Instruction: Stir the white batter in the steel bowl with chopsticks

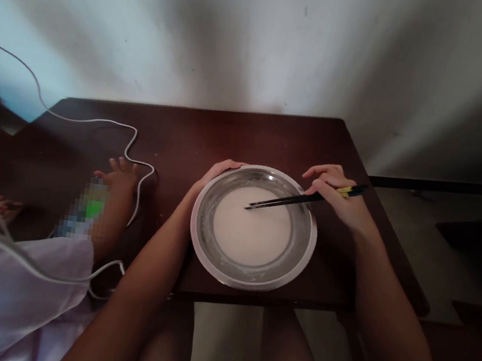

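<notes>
A wide metal bowl [197, 246] stands near the front edge of the dark table, holding a smooth, whitish liquid [251, 235]. My left hand [222, 171] is wrapped round the bowl's far left rim, its fingertips partly hidden behind it. Between the thumb and fingers of my right hand [339, 194] is a pair of black chopsticks [285, 200] with yellow marks near the upper ends. The chopsticks slant down to the left over the bowl, and their tips are at the liquid's surface; I cannot tell how deep they dip.
To my left sits another person, with a hand [119, 179] on the table [247, 137] beside a blurred screen [86, 207]. A white cable [133, 140] snakes across the table's left side. Behind the table rises a pale wall [259, 41].
</notes>
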{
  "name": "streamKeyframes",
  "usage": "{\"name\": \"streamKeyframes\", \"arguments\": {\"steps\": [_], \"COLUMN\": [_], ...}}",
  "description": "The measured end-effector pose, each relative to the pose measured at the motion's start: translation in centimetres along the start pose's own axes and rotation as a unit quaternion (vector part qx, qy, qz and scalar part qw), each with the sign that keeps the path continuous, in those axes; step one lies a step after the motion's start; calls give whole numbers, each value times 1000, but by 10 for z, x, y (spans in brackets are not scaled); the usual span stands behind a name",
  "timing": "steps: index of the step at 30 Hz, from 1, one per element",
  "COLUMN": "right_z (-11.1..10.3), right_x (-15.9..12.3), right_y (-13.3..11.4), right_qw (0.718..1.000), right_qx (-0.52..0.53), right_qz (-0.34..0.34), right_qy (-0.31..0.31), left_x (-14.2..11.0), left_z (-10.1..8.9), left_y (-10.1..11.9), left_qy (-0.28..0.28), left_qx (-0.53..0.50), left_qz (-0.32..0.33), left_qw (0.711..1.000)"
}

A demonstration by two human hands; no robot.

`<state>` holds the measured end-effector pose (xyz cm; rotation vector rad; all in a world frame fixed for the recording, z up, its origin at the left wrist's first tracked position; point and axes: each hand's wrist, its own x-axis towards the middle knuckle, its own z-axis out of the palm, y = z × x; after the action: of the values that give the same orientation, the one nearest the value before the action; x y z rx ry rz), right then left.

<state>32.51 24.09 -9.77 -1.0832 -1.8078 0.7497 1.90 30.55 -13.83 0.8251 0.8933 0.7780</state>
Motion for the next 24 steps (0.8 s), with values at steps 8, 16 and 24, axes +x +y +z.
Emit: {"name": "streamKeyframes", "arguments": {"steps": [8, 16, 24], "right_z": [7, -6, 7], "right_x": [-2, -1, -2], "right_y": [-3, -4, -4], "right_qw": [996, 999, 997], "right_qx": [44, 32, 22], "right_qz": [4, 12, -3], "right_qy": [-84, 2, -72], "left_x": [-1, 1, 2], "left_z": [0, -3, -1], "left_y": [0, -2, -2], "left_qy": [-12, -26, -20], "left_qx": [2, 27, 9], "left_qz": [2, 10, 9], "left_qw": [1000, 999, 1000]}}
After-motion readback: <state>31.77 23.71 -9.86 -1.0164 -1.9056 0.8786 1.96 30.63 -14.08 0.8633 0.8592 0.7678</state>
